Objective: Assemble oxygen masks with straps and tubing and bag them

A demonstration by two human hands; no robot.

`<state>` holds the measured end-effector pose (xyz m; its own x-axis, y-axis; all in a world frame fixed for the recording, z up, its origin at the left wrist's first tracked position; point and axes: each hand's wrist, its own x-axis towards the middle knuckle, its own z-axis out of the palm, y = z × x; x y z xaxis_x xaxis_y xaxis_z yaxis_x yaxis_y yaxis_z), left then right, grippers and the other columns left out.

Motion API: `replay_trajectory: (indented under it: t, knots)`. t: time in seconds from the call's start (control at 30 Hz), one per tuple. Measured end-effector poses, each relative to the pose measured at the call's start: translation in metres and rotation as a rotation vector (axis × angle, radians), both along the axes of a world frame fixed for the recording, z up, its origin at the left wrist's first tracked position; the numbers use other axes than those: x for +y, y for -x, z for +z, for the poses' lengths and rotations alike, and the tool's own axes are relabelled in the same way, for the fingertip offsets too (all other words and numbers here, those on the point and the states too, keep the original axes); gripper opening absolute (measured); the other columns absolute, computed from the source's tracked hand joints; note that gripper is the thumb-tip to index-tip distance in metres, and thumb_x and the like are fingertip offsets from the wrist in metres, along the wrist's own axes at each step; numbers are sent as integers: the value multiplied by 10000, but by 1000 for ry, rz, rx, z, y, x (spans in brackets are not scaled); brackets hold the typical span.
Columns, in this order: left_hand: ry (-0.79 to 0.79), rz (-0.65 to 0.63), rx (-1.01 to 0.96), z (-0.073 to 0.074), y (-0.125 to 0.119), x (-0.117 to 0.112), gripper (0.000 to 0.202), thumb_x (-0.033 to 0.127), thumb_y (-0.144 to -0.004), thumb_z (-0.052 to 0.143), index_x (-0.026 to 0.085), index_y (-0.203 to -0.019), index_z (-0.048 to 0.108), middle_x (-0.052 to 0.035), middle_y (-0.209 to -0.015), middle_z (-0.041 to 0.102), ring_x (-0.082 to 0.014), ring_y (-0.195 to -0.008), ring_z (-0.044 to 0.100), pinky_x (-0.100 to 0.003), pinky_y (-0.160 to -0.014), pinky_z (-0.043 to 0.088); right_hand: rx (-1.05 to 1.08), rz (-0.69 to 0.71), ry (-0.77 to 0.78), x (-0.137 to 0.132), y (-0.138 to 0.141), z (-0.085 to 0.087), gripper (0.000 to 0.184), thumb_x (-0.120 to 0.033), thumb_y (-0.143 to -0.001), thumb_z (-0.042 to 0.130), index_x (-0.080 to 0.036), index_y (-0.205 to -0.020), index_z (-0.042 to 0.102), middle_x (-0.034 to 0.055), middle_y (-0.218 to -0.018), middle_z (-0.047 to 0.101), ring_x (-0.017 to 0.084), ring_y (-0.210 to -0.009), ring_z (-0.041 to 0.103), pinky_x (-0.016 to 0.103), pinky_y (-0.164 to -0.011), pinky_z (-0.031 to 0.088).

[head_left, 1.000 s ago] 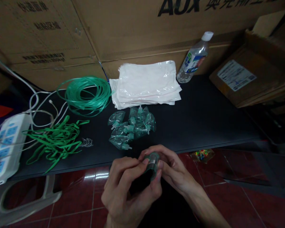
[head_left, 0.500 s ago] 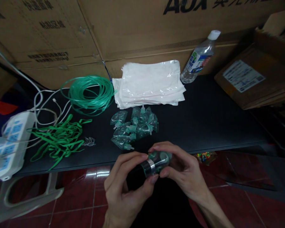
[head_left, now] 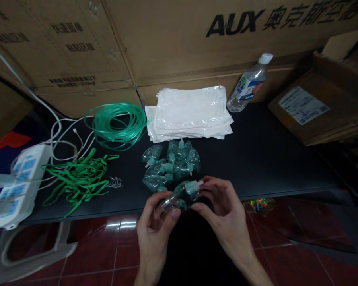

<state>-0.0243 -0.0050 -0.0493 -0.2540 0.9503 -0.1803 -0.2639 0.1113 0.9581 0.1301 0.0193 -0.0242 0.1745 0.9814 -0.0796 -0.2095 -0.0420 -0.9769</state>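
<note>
A transparent green oxygen mask (head_left: 179, 194) was in the air at the near edge of the black bench (head_left: 256, 159), its pale-tipped connector (head_left: 193, 187) pointing toward 2 o'clock. The left hand (head_left: 153, 224) grasped the other end, thumb on the near side and fingers wrapped behind. The right hand (head_left: 225, 216) curved around the connector end with its thumb tip at the near rim; its fingers were partly hidden, so I could not tell whether they had closed on it.

Just beyond, between 11 and 12 o'clock, lay a cluster of similar masks (head_left: 168, 167). At 12 o'clock behind them sat a stack of white packets (head_left: 193, 113) with shiny film. Between 9 and 10 o'clock lay a small heap of thin silvery strips (head_left: 115, 182), then a tangle of green straps (head_left: 80, 174). A coil of green tubing (head_left: 128, 134) rested between 10 and 11 o'clock, a white power strip (head_left: 19, 190) at 9. A white-capped plastic bottle (head_left: 247, 90) stood at 1 o'clock, a labelled cardboard box (head_left: 325, 111) at 2. A large carton printed AUX (head_left: 173, 43) filled the background.
</note>
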Motion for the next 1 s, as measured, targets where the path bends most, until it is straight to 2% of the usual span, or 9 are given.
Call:
replay_trajectory:
  t: [0.07, 0.17, 0.3, 0.37, 0.43, 0.57, 0.73, 0.9, 1.0]
  knots:
    - [33, -21, -23, -3, 1, 0, 336, 283, -798, 874, 235, -1104, 744, -46, -1062, 799, -227, -994, 777, -306, -891, 618, -7, 63, 81, 0, -1, 1, 277, -321, -763, 915, -255, -937, 709, -8, -909, 731, 164, -855, 721, 267, -808, 613]
    - [37, -71, -74, -3, 2, 0, 344, 293, -791, 879, 239, -1103, 745, -66, -1119, 793, -256, -1044, 772, -337, -919, 615, 101, 166, 175, 1, -4, 2, 315, -351, -788, 893, -272, -1032, 709, -4, -925, 768, 178, -886, 743, 273, -788, 613]
    - [37, -94, -206, 5, 2, 0, 497, 444, -740, 906, 251, -1169, 747, -95, -1228, 758, -292, -1102, 747, -363, -937, 601, 146, 213, 145, -1, -4, 0, 330, -327, -815, 877, -291, -1092, 701, -6, -939, 790, 173, -882, 750, 262, -790, 601]
    - [91, -99, -279, 12, 1, -1, 592, 575, -769, 847, 245, -1246, 728, -117, -1234, 750, -310, -1109, 736, -376, -916, 597, 153, 243, 126, -3, -4, -1, 293, -318, -823, 874, -293, -1072, 721, -6, -932, 795, 166, -874, 752, 248, -787, 598]
    - [164, -119, -341, 19, 0, -1, 595, 630, -837, 759, 212, -1259, 728, -140, -1185, 764, -315, -1092, 736, -380, -895, 588, 146, 266, 128, -4, -4, -2, 256, -317, -827, 872, -296, -1049, 747, -1, -946, 796, 169, -893, 754, 244, -791, 600]
    - [236, -133, -431, 23, 5, 0, 476, 497, -878, 778, 185, -1235, 737, -134, -1158, 782, -271, -1112, 724, -355, -1001, 522, 116, 298, 142, -2, -3, 2, 220, -339, -851, 846, -288, -1047, 760, 18, -962, 781, 189, -921, 743, 272, -806, 604]
    - [242, -116, -619, 18, 8, -1, 457, 376, -848, 840, 216, -1259, 718, -112, -1178, 779, -257, -1123, 720, -401, -1055, 502, 320, 325, 203, -2, 7, 3, 468, -361, -827, 864, -333, -1253, 672, 17, -960, 799, 209, -914, 758, 332, -873, 590]
    - [251, -117, -672, 14, 2, -4, 493, 393, -789, 894, 227, -1224, 731, -94, -1085, 777, -240, -1037, 721, -370, -958, 523, 367, 392, 265, -11, 11, -9, 399, -411, -727, 930, -293, -1086, 798, 66, -1107, 810, 274, -1075, 739, 410, -1030, 539]
    - [224, -160, -631, 6, -1, -4, 541, 425, -697, 953, 238, -1168, 765, -53, -953, 746, -204, -929, 708, -325, -896, 513, 349, 416, 328, -11, 7, -16, 386, -436, -732, 925, -299, -1078, 826, 71, -1113, 814, 281, -1112, 722, 417, -1081, 495]
